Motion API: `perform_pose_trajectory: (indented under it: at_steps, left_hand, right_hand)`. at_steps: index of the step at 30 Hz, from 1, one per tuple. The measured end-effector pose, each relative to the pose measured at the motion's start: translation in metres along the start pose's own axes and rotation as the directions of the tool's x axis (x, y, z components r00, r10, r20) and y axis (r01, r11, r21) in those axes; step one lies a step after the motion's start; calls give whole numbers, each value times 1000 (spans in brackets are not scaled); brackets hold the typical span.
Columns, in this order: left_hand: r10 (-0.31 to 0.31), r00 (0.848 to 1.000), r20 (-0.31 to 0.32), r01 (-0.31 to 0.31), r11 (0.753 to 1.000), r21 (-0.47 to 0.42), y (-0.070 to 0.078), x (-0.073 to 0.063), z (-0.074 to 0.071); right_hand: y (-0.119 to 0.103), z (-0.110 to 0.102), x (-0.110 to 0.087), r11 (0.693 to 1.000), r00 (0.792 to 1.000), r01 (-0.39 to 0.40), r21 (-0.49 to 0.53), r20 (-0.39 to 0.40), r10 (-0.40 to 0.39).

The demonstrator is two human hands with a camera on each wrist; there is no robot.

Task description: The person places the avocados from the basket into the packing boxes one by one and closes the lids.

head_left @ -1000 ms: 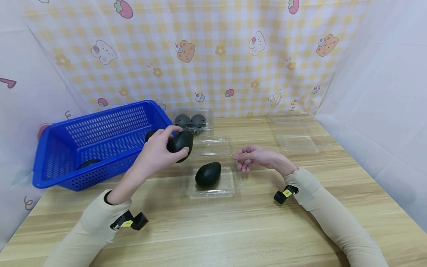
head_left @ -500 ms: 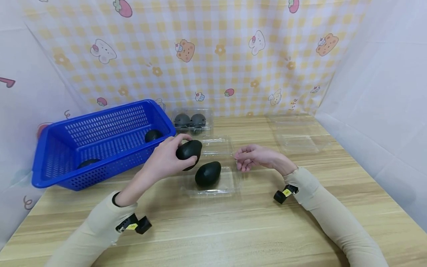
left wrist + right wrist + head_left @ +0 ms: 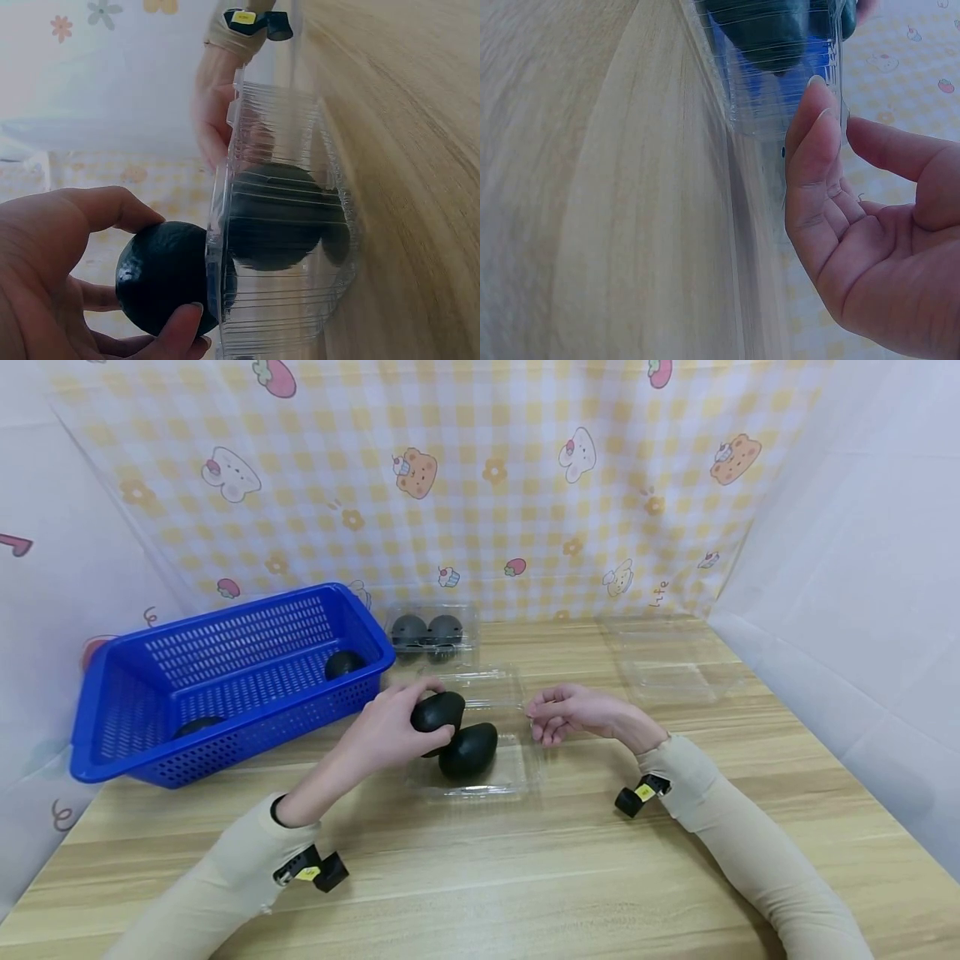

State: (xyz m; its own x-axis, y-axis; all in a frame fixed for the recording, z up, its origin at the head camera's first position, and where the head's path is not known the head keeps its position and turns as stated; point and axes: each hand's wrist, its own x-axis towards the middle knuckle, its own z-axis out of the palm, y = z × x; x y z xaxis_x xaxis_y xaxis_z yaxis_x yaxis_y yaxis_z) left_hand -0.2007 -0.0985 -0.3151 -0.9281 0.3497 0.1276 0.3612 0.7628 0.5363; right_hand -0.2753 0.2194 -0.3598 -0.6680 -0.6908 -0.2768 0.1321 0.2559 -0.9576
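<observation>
My left hand grips a dark green avocado, thumb on the near side and fingers over the far side. The held avocado is partly past the rim of an open clear plastic clamshell box in the left wrist view. Inside that box lies another avocado, which the held one overlaps in the head view. At the box's right edge, my right hand pinches the rim between thumb and fingers; the right wrist view shows the thumb and fingertips on either side of it.
A blue perforated basket at the left holds an avocado and another dark one near its front wall. Behind the open box stands a closed clear box with dark round fruit. More clear plastic packaging lies at the back right.
My left hand has carried its avocado right and down, away from the basket to the open box, beside the avocado there. My right hand stays at the box's edge.
</observation>
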Motion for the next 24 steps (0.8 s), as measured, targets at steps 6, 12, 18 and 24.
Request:
perform_pose_trajectory:
  at_steps: [6,12,18,24]
  left_hand:
    - [9,1000,13,-9,1000,-2,1,0,7]
    - [22,1000,22,-21,1000,-6,2,-2,14]
    - [45,999,-1,-45,999,32,3,-4,26]
    - [45,999,10,-45,997,67,4,-4,38]
  right_hand:
    - [-1,2,-1,1000,1000,-7,5,-12,7]
    - [-1,2,0,1000,1000,-10,4,-14,10]
    - [-1,1,0,1000,1000,-5,4,-11,5]
    - [0,1,0,1000,1000,-5,-5,-6,5]
